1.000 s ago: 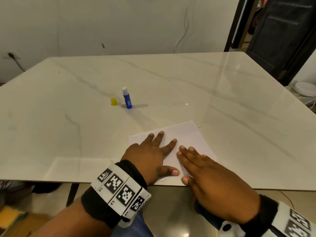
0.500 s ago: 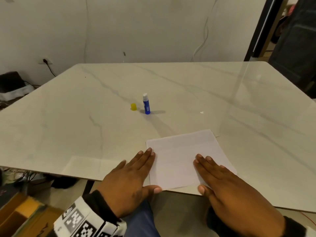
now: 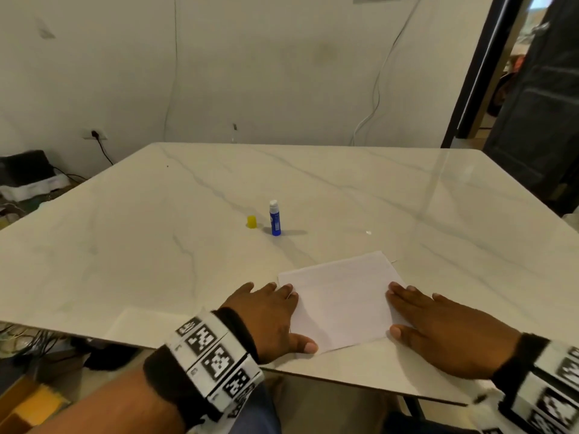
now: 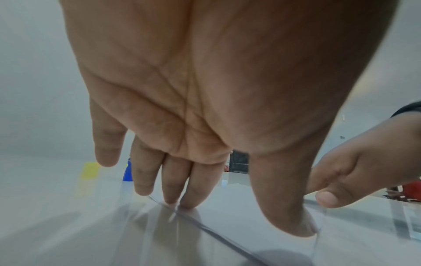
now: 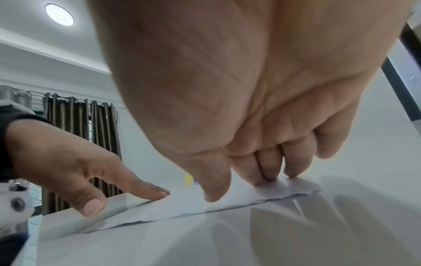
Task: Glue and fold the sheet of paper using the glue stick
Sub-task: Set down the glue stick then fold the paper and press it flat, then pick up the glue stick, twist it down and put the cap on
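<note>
White folded paper point(image 3: 341, 303) lies flat — left hand point(image 3: 269, 321) and right hand point(image 3: 445, 333) press opposite edges, fingers straight.

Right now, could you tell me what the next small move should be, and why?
Probably lift the right hand and recap the glue stick: the paper already lies folded flat under both hands, and the yellow cap sits beside the open stick.

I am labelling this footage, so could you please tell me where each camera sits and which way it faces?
Head: worn on the head, facing forward and down over the table; shows left hand, right hand, both flat on the paper.
Left wrist: under the left palm, looking along the fingers to the paper edge.
Right wrist: under the right palm, facing across the paper toward the left hand.
Shared: all three show the glue stick and yellow cap.
</note>
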Action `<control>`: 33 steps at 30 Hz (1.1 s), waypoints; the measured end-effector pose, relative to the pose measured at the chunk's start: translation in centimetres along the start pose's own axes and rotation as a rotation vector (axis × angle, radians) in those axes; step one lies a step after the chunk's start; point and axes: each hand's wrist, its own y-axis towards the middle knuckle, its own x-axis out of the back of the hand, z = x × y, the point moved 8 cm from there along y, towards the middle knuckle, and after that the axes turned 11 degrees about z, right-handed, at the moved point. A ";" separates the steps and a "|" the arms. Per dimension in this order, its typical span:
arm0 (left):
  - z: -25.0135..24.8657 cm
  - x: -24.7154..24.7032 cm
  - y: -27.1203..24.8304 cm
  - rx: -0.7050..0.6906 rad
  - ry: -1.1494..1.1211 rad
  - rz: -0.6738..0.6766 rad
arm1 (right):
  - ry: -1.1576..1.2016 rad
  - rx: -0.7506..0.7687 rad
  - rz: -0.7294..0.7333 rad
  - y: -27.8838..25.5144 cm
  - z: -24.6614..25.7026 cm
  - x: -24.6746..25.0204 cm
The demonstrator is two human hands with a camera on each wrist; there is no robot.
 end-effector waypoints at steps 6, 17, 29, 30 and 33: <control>0.4 2.9 3.7 0.036 0.016 0.041 | -0.011 -0.043 -0.019 4.6 -2.9 3.7; 4.1 5.1 4.6 0.008 -0.437 -0.184 | 0.092 -0.033 -0.167 5.1 -3.2 6.4; 13.6 6.2 9.4 0.279 -1.254 -0.676 | 0.462 0.157 -0.572 3.2 0.0 10.6; 13.8 6.3 10.1 0.285 -1.234 -0.699 | 0.487 0.175 -0.586 3.3 0.0 10.6; 14.2 6.7 11.8 0.269 -1.213 -0.713 | 0.544 0.207 -0.602 3.7 -0.3 10.8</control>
